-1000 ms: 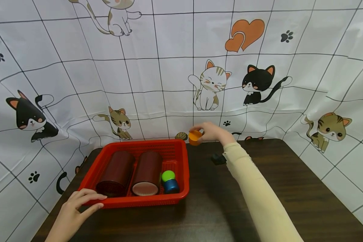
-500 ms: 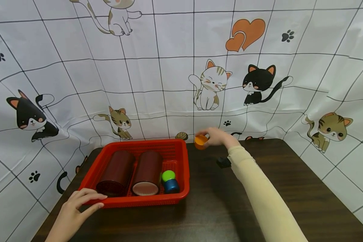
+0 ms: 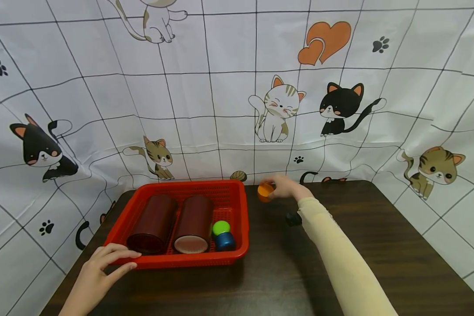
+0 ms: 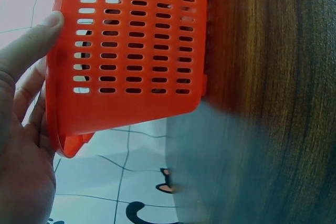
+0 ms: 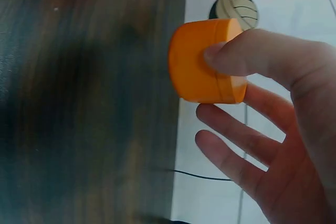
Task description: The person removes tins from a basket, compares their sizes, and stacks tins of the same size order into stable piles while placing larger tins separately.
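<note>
In the head view my left hand (image 3: 96, 274) grips the near left rim of a red perforated plastic basket (image 3: 189, 262). The left wrist view has the thumb outside the basket wall (image 4: 131, 109) and the fingers behind the rim. Beyond the basket's far right corner, my right hand (image 3: 285, 188) pinches a small orange round container (image 3: 263, 193) between thumb and index finger, while its other fingers extend below. Seen by the right wrist camera, this container (image 5: 194, 64) has smooth sides and a seam near one end. It is held over the far edge of the table.
Two dark maroon cylinders (image 3: 152, 224) lie side by side in the basket, one with a pale end (image 3: 191, 244). Beside them sit a bright green round object (image 3: 221, 227) and a shiny blue one (image 3: 224, 241). A cat-print cloth (image 3: 217, 96) hangs behind the dark wooden table (image 3: 276, 281).
My right hand has come down toward the table and slightly to the right with the orange container. The left hand keeps its place on the basket rim. The head view has shifted a little.
</note>
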`<state>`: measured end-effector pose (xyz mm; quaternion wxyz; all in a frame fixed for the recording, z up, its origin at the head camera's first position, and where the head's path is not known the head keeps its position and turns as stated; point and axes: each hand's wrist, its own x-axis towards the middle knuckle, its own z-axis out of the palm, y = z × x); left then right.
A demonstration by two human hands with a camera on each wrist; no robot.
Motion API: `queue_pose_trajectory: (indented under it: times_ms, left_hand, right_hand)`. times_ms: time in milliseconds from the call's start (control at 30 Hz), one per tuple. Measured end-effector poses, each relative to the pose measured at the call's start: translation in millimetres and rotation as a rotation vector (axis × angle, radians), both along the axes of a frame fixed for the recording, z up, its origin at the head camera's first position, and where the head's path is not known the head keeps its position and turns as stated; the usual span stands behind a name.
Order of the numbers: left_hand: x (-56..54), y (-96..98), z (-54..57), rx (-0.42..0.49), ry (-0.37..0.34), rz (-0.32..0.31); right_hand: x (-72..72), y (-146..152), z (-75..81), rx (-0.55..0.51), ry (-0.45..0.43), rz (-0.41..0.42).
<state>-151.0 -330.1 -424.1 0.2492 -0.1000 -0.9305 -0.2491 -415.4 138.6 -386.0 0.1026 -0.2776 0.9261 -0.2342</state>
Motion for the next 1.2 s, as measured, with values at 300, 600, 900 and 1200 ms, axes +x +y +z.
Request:
queue_pose_trajectory:
  times_ms: [300, 600, 900, 1200]
  left_hand:
    - [-0.6, -1.0, 0.8, -0.003, -0.009, 0.004]
    - [1.6, -1.0, 1.1, -0.014, -0.033, 0.02]
    - [2.6, -0.8, 0.8, -0.001, -0.021, 0.03]
    - [0.5, -0.1, -0.1, -0.002, -0.006, 0.02]
  right_hand:
    - [-2.8, -3.7, -24.9, -0.021, -0.014, -0.034]
    - [1.5, -5.9, -42.9, -0.026, -0.058, -0.082]
    - [4.0, -5.9, -45.4, -0.027, -0.063, -0.08]
    - [1.8, 1.7, -50.9, -0.07, -0.105, -0.064]
